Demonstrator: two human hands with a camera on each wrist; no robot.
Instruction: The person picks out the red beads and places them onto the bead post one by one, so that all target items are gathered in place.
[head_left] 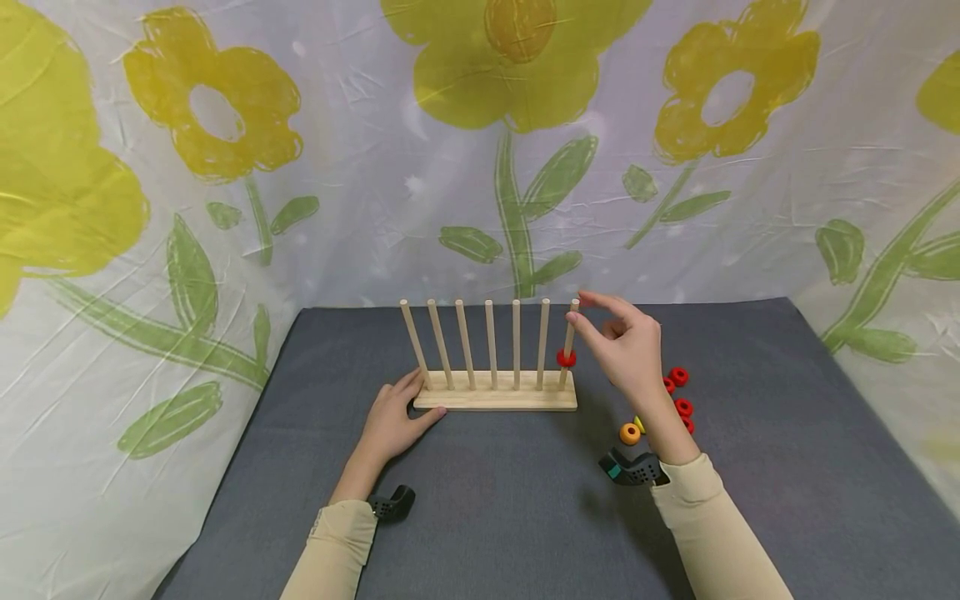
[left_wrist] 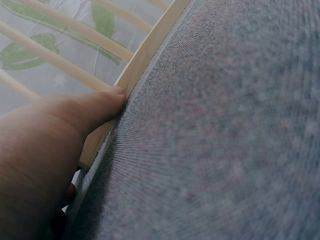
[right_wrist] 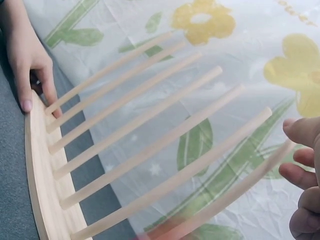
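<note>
A wooden peg rack [head_left: 495, 402] stands on the table, with a row of several upright pegs. My left hand [head_left: 392, 421] holds the left end of its base, thumb [left_wrist: 107, 102] against the front edge and fingers partly hidden behind. On the rightmost peg is a red ring [head_left: 566, 360], low on the peg but above the base; it looks blurred in the right wrist view. My right hand [head_left: 632, 354] is at that peg's top, with thumb and forefinger spread on either side and the ring below them.
Several red rings [head_left: 681, 372] lie on the dark grey table cloth [head_left: 480, 517] around the right forearm, some partly hidden by it. An orange ring [head_left: 624, 437] and a yellow ring [head_left: 640, 424] lie left of that wrist. A flower-printed curtain [head_left: 360, 208] hangs behind the table.
</note>
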